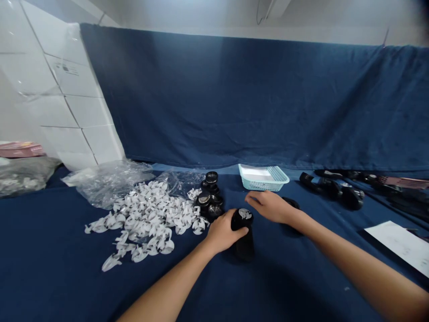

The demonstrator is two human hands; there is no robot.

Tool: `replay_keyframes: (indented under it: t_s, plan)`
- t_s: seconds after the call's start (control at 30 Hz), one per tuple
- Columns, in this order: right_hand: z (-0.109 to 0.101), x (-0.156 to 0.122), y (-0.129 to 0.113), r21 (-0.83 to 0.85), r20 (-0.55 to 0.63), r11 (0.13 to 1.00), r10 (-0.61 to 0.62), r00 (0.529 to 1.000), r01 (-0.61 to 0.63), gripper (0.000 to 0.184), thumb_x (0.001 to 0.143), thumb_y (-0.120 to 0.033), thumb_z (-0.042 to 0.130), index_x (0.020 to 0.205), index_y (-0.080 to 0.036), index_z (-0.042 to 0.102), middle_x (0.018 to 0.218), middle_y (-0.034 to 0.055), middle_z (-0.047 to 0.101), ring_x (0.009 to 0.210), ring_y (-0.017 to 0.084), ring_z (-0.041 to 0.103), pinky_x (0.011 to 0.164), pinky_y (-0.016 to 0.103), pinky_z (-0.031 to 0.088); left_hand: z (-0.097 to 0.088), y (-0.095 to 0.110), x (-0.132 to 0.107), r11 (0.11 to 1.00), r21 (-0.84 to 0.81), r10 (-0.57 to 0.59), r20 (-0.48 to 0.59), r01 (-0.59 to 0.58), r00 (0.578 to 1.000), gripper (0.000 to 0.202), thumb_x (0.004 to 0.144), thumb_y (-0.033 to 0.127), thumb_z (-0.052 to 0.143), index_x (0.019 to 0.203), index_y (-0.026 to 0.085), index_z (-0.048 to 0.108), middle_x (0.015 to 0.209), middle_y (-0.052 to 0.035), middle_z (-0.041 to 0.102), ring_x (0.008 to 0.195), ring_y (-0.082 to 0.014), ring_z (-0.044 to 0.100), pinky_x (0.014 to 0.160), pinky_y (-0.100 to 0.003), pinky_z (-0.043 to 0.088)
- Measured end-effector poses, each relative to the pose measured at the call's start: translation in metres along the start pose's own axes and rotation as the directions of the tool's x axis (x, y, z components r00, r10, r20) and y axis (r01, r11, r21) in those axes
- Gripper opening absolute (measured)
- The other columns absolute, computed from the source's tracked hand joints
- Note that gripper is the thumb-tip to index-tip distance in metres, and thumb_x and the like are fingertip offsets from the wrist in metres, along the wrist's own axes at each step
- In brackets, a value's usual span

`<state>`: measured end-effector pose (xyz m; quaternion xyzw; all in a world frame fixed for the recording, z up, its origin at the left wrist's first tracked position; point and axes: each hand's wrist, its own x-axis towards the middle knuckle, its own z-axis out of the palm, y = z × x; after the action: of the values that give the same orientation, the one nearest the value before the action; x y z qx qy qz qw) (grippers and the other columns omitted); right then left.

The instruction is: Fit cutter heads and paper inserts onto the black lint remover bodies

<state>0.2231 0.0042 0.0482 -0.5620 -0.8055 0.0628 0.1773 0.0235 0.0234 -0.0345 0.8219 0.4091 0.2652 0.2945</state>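
Note:
My left hand [224, 231] is wrapped round the top of an upright stack of black round caps [244, 241]; a white piece lies in the topmost cap. Just above and to the right of that stack hovers my right hand [270, 205], palm down, fingers together and pointing left, with nothing visible in it. A black cap [291, 203] lies partly hidden behind my right wrist. A heap of small white plastic pieces [147, 219] is spread on the blue cloth to the left. Several loose black caps [209, 197] sit between that heap and my hands.
A light blue plastic basket [263, 178] stands behind my right hand. Crumpled clear plastic bags [110, 181] lie at the back left, white boxes [63, 98] beyond them. More black parts [335, 188] line the right; a white sheet [398, 243] lies near the right edge.

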Motion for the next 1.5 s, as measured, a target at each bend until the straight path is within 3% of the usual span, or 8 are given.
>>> replay_keyframes:
  t_s: [0.2, 0.43, 0.7, 0.9, 1.0, 1.1, 1.3, 1.5]
  plan:
    - [0.003, 0.002, -0.003, 0.11, 0.004, 0.993, -0.04, 0.999, 0.039, 0.039, 0.1, -0.039, 0.035, 0.131, -0.025, 0.052, 0.124, 0.0066, 0.066, 0.109, 0.022, 0.063, 0.091, 0.033, 0.047, 0.0, -0.001, 0.0, 0.999, 0.038, 0.019, 0.006, -0.019, 1.0, 0.057, 0.077, 0.048, 0.066, 0.128, 0.026, 0.051, 0.123, -0.0069, 0.065, 0.111, -0.0307, 0.062, 0.093, -0.04, 0.047]
    - [0.008, 0.005, 0.005, 0.162, -0.093, 0.982, 0.115, 0.989, -0.099, 0.056, 0.1, -0.048, 0.02, 0.107, -0.016, 0.066, 0.093, 0.0144, 0.073, 0.093, 0.03, 0.068, 0.083, 0.042, 0.048, 0.0, -0.001, -0.001, 0.998, 0.063, 0.011, 0.014, -0.012, 1.0, 0.062, 0.078, 0.051, 0.065, 0.132, 0.026, 0.048, 0.124, -0.0076, 0.064, 0.112, -0.0308, 0.062, 0.093, -0.041, 0.048]
    - [0.011, 0.002, -0.004, 0.295, 0.001, 0.955, -0.02, 1.0, 0.019, 0.049, 0.1, -0.049, 0.028, 0.137, -0.025, 0.047, 0.129, 0.0064, 0.063, 0.12, 0.021, 0.057, 0.103, 0.039, 0.043, -0.002, 0.001, -0.001, 0.996, 0.086, 0.009, 0.027, -0.011, 1.0, 0.061, 0.078, 0.05, 0.064, 0.131, 0.025, 0.048, 0.122, -0.0076, 0.065, 0.11, -0.031, 0.063, 0.091, -0.042, 0.049]
    - [0.014, 0.007, -0.005, 0.243, 0.018, 0.969, -0.045, 0.999, 0.039, 0.046, 0.101, -0.046, 0.025, 0.128, -0.025, 0.056, 0.107, 0.0038, 0.073, 0.104, 0.018, 0.066, 0.092, 0.032, 0.048, -0.003, 0.003, -0.001, 0.996, 0.093, 0.008, 0.039, -0.011, 0.999, 0.061, 0.078, 0.051, 0.063, 0.131, 0.024, 0.048, 0.122, -0.0079, 0.066, 0.108, -0.0306, 0.063, 0.089, -0.04, 0.05]
    - [0.011, 0.011, -0.003, 0.112, -0.045, 0.993, 0.029, 0.999, -0.024, 0.048, 0.098, -0.048, 0.034, 0.092, -0.018, 0.07, 0.083, 0.011, 0.074, 0.089, 0.028, 0.068, 0.084, 0.04, 0.047, -0.003, 0.004, -0.002, 0.995, 0.1, 0.005, 0.038, -0.009, 0.999, 0.063, 0.078, 0.051, 0.063, 0.132, 0.025, 0.047, 0.125, -0.0082, 0.064, 0.111, -0.0316, 0.062, 0.092, -0.042, 0.049]
    - [0.006, 0.016, -0.001, 0.025, -0.108, 0.996, 0.092, 0.99, -0.09, 0.054, 0.096, -0.052, 0.036, 0.069, -0.017, 0.067, 0.07, 0.0129, 0.07, 0.079, 0.03, 0.068, 0.075, 0.04, 0.045, -0.003, 0.005, -0.003, 0.994, 0.107, 0.003, 0.04, -0.008, 0.999, 0.064, 0.078, 0.053, 0.062, 0.133, 0.024, 0.046, 0.127, -0.0089, 0.063, 0.113, -0.0322, 0.061, 0.093, -0.043, 0.048]
    - [0.003, 0.027, -0.014, 0.028, -0.112, 0.999, 0.028, 0.993, -0.025, 0.057, 0.101, -0.047, 0.022, 0.082, -0.018, 0.068, 0.069, 0.006, 0.068, 0.068, 0.02, 0.065, 0.062, 0.029, 0.042, -0.003, 0.005, -0.004, 0.993, 0.113, 0.012, 0.052, -0.018, 0.999, 0.061, 0.079, 0.051, 0.062, 0.132, 0.026, 0.047, 0.124, -0.0063, 0.065, 0.11, -0.03, 0.063, 0.092, -0.039, 0.049]
    - [0.03, 0.049, -0.053, 0.001, -0.001, 0.985, -0.175, 0.985, 0.175, 0.021, 0.09, -0.035, 0.055, 0.083, -0.02, 0.069, 0.081, 0.0023, 0.07, 0.071, 0.015, 0.063, 0.064, 0.025, 0.041, -0.001, 0.003, -0.004, 0.993, 0.116, -0.014, 0.064, 0.007, 0.998, 0.061, 0.079, 0.053, 0.059, 0.128, 0.017, 0.051, 0.12, -0.0141, 0.066, 0.105, -0.0375, 0.063, 0.087, -0.046, 0.051]
